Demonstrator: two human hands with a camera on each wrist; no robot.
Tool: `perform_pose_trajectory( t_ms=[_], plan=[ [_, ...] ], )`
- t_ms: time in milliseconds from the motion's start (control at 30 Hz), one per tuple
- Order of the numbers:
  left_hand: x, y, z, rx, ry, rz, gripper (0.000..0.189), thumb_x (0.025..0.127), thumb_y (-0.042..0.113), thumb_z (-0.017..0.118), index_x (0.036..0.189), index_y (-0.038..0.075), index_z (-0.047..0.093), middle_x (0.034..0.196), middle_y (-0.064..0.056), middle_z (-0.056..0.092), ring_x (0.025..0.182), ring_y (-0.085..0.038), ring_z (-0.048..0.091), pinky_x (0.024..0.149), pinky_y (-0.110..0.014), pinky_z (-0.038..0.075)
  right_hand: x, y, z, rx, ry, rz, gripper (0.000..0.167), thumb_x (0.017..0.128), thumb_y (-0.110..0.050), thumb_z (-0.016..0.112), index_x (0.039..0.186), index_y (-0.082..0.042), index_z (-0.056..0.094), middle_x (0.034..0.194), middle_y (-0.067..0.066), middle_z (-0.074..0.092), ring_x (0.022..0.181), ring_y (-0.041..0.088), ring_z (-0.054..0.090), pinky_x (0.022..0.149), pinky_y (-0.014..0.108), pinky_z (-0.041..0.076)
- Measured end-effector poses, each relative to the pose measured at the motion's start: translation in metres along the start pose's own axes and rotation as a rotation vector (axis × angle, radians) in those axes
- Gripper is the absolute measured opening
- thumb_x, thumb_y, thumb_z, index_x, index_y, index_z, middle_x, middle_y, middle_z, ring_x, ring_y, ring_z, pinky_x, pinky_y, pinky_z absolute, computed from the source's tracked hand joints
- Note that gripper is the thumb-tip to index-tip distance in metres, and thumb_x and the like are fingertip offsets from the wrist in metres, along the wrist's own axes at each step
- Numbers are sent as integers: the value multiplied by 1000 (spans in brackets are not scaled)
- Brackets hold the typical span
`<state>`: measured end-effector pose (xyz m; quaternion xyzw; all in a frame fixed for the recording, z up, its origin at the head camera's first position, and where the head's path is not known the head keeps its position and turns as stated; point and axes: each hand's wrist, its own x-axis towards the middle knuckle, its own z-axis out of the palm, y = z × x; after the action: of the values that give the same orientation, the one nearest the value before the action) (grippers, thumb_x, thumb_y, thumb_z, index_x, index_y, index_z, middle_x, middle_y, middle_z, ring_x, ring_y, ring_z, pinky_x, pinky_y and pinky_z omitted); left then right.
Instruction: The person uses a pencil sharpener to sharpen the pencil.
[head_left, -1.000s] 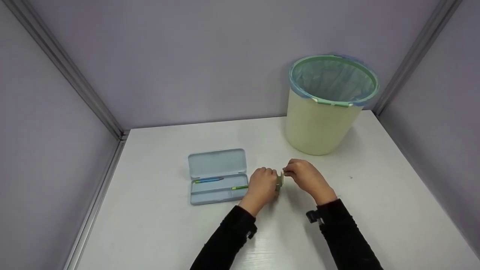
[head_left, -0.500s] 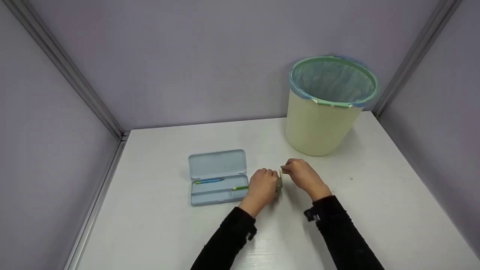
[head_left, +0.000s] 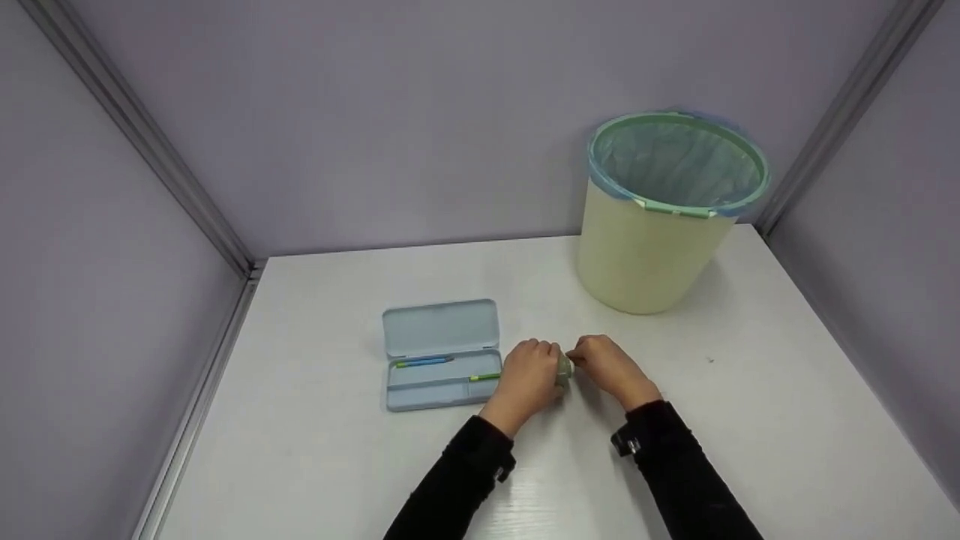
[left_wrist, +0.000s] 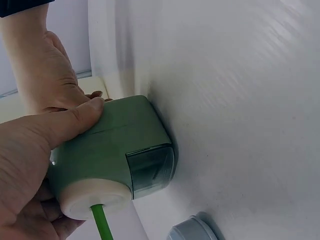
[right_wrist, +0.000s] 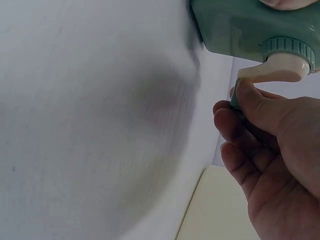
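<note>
A green pencil sharpener (left_wrist: pixel 115 130) with a clear dark shavings window stands on the white table, gripped by my left hand (head_left: pixel 527 381). From its cream front ring a green pencil (left_wrist: pixel 101 222) sticks out toward the pencil case. On the opposite side is a cream crank (right_wrist: pixel 277 69); my right hand (head_left: pixel 611 369) pinches its small green knob (right_wrist: pixel 235 95) between thumb and fingers. To the left lies a light blue pencil case (head_left: pixel 441 328) with its lid open. Blue pencils (head_left: pixel 425 361) rest in its upper compartment.
A pale yellow trash bin (head_left: pixel 649 255) with a green rim and blue liner stands at the back right of the white table (head_left: pixel 315 450). Grey-framed partition walls (head_left: pixel 420 120) enclose the back and sides.
The crank has turned round, with my right hand moving on its knob, first a little left, then down. My left hand stays on the sharpener. The head view has shifted slightly.
</note>
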<state>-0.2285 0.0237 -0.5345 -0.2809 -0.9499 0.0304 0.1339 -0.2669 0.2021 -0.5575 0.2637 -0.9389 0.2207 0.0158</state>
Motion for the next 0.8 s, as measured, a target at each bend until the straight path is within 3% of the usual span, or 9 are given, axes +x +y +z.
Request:
perform_pose_trajectory(
  t_ms=[233, 367, 533, 800],
  plan=[
    [0, -3, -1, -41, -28, 7, 59, 85, 49, 82, 122, 5, 70, 105, -5, 71, 97, -20, 67, 89, -31, 53, -1, 2, 3, 36, -6, 19, 16, 86, 10, 68, 79, -1, 77, 77, 6, 69, 70, 15, 60, 66, 38, 53],
    [1, -4, -1, -78, -30, 7, 49, 87, 42, 79, 116, 4, 70, 101, -6, 71, 95, -22, 67, 88, -32, 54, -3, 4, 6, 50, -8, 13, 19, 88, 10, 67, 75, -2, 74, 78, 6, 69, 71, 13, 58, 65, 35, 52],
    [3, -4, -1, -106, -23, -4, 42, 83, 37, 81, 106, 5, 70, 93, -6, 70, 89, -23, 66, 84, -34, 54, -6, 7, 9, 94, -18, 27, 21, 88, 12, 63, 74, -1, 71, 79, 4, 68, 70, 9, 51, 64, 30, 48],
    [4, -4, 0, -176, -39, -34, 43, 79, 37, 84, 103, 5, 67, 90, -5, 70, 86, -23, 66, 82, -34, 54, -12, 6, 11, 83, 10, -8, 17, 86, 12, 64, 81, 0, 76, 78, 4, 67, 70, 11, 55, 63, 31, 50]
  ],
)
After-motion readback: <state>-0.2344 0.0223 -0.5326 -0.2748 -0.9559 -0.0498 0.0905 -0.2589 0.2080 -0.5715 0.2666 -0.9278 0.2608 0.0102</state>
